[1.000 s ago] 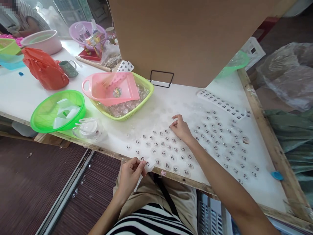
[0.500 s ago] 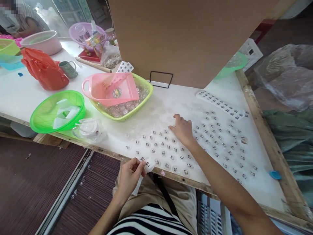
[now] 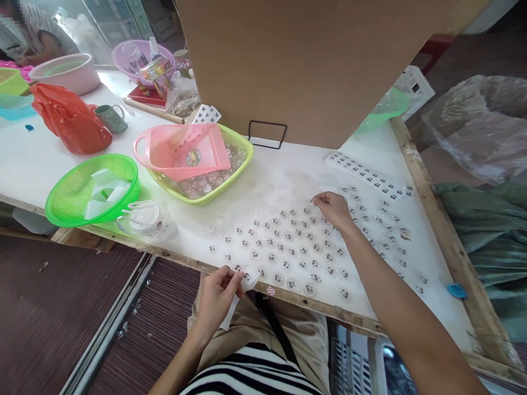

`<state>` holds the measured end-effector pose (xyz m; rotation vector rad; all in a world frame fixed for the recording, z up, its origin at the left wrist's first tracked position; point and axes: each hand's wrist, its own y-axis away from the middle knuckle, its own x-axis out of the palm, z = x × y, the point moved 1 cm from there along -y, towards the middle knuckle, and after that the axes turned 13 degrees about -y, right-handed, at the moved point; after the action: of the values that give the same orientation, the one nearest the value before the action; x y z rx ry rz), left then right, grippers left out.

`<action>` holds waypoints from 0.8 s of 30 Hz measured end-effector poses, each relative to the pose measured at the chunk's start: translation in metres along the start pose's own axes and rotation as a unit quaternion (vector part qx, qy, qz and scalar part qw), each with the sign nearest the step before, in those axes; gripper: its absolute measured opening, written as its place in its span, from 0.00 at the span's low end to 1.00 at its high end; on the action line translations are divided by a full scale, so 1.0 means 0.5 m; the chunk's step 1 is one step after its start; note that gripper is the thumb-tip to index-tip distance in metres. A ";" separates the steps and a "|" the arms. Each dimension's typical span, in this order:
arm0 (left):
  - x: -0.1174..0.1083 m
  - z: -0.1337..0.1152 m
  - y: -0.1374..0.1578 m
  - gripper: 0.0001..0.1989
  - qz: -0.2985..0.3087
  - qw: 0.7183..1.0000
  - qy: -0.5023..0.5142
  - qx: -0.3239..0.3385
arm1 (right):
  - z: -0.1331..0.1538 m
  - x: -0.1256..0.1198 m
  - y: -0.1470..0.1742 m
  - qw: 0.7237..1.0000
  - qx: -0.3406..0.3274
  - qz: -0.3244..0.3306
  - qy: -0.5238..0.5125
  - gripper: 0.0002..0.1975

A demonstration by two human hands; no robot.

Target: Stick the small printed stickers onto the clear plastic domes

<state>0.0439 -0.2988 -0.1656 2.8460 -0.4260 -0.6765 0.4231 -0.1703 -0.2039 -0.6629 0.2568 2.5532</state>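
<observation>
Fingers of left hand (image 3: 216, 293) pinching sticker strip (image 3: 241, 291); yellow-green basket (image 3: 236, 175) of clear domes (image 3: 201, 184).

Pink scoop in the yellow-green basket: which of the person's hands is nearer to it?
Left, narrowly. The left hand holds a white strip at the table's near edge, below the pink scoop; the right hand rests among the small domes, far right of it.

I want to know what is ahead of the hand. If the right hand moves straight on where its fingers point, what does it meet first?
The right hand points left, so probably the small clear discs on the table beside its fingertips.
</observation>
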 end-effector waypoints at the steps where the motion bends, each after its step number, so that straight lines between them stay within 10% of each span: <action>1: -0.001 0.000 0.000 0.17 -0.002 1.000 0.000 0.000 | -0.001 0.000 -0.002 1.000 0.003 -0.002 0.006 0.08; 24: -0.002 -0.005 0.000 0.17 0.001 1.000 0.012 0.000 | 0.047 0.009 0.027 0.980 -0.057 -0.018 0.192 0.06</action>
<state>0.0444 -0.2981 -0.1631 2.8509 -0.4239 -0.6411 0.4035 -0.1734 -0.1852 -1.1950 0.2230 2.4009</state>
